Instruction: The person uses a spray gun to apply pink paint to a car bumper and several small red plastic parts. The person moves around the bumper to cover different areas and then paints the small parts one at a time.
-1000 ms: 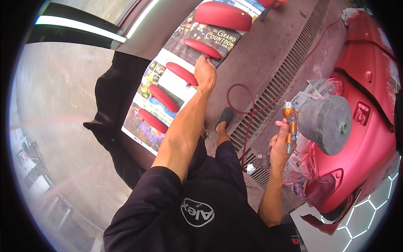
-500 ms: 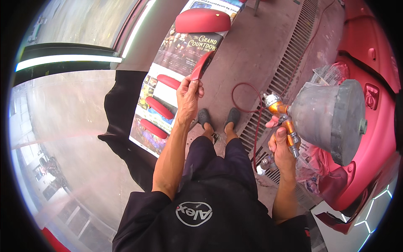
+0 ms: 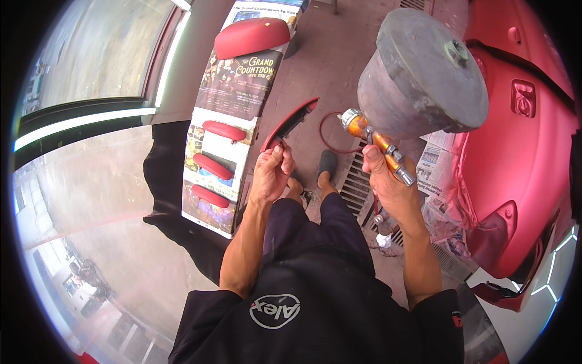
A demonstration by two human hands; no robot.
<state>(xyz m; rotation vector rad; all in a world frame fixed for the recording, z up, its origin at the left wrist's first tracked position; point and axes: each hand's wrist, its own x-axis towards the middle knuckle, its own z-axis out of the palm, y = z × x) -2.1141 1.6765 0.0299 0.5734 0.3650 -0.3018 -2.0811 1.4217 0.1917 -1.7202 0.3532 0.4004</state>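
Note:
My left hand (image 3: 273, 173) pinches one end of a slim curved red car door handle (image 3: 291, 124), whose dark inner side faces right. Gripped in my right hand (image 3: 393, 185) is a gold and silver paint spray gun (image 3: 379, 142), its nozzle facing up and left toward the handle, a short gap apart. A large grey paint cup (image 3: 421, 76) tops the gun and leans to the upper right. The fingers wrapped round the gun's grip are partly hidden, and I cannot tell whether the trigger is pressed.
To the left stands a newspaper-covered narrow bench (image 3: 233, 100) bearing a red mirror cover (image 3: 251, 37) and three red door handles (image 3: 212, 165). A red car body (image 3: 515, 164) with newspaper masking (image 3: 433, 170) fills the right. A red hose (image 3: 323, 136) and floor grate (image 3: 357, 187) lie beyond my feet.
My right hand has raised the spray gun and brought it left, closer to the door handle. My left hand has turned the handle so its dark inner side shows. The view has shifted right.

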